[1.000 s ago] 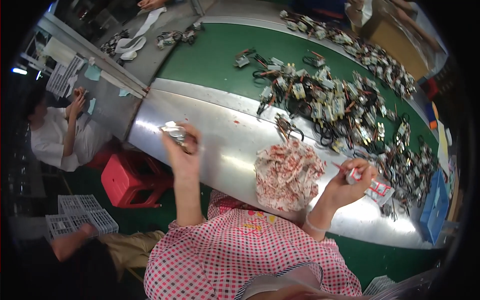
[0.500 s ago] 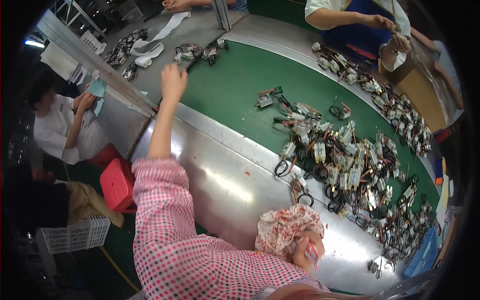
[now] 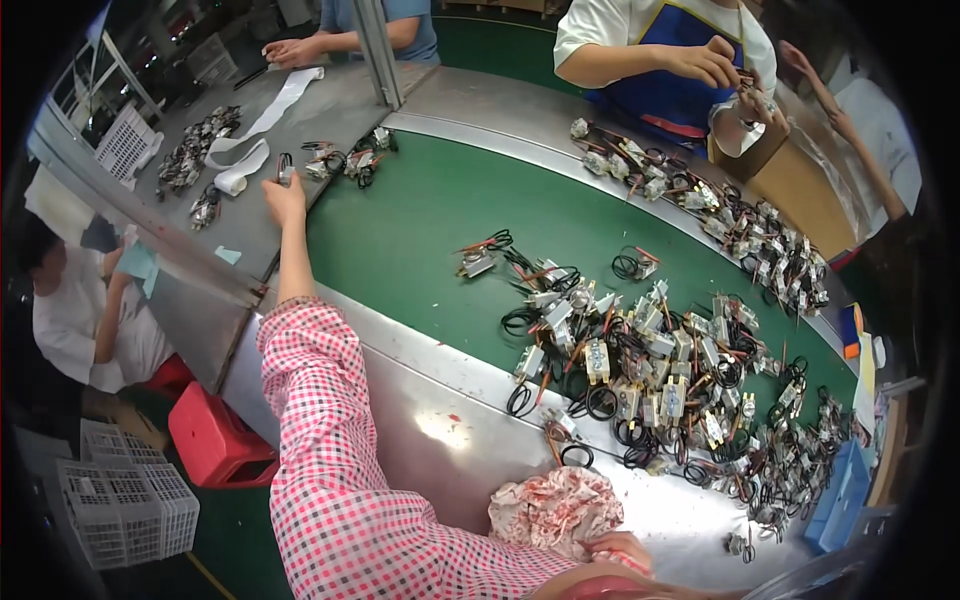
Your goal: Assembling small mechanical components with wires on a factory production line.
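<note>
Two bare hands [image 3: 286, 205], boxy silvery part [image 3: 287, 175], crumpled red-blotched cloth [image 3: 553, 508]

No lettering, number or sign is readable here.

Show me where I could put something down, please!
On the belt, between the left hand and the heap of parts, it's mostly bare. So is the ledge between the left sleeve and the rag. It's crowded in the heap and along the far row.
</note>
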`<state>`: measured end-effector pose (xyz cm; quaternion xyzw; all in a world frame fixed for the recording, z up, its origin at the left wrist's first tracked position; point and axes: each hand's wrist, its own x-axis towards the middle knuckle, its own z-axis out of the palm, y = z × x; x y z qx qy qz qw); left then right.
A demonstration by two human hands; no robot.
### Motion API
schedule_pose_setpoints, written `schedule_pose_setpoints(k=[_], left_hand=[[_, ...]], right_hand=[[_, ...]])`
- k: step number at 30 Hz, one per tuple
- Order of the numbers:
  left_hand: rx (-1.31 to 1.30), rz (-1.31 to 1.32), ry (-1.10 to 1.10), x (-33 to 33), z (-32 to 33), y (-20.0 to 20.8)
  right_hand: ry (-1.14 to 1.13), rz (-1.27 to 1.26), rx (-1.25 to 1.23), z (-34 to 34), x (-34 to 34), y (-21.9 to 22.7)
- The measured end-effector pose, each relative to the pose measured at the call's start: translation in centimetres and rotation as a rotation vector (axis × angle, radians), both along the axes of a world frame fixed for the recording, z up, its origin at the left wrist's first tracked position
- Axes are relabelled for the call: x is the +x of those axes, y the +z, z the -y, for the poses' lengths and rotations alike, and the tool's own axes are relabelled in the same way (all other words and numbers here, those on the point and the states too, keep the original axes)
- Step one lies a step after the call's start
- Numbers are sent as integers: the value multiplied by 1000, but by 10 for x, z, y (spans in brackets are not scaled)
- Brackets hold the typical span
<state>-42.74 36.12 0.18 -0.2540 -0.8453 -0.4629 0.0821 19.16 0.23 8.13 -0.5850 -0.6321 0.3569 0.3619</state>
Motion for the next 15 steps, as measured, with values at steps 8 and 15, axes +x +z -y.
schedule_pose_setpoints(k=[8,15], left_hand=[[811,19,-599,92,73,79],[982,1549,-1426,295,226,113]], right_hand=[[54,281,130,39,5,-16],[-498,-784,626,2,-40,15]])
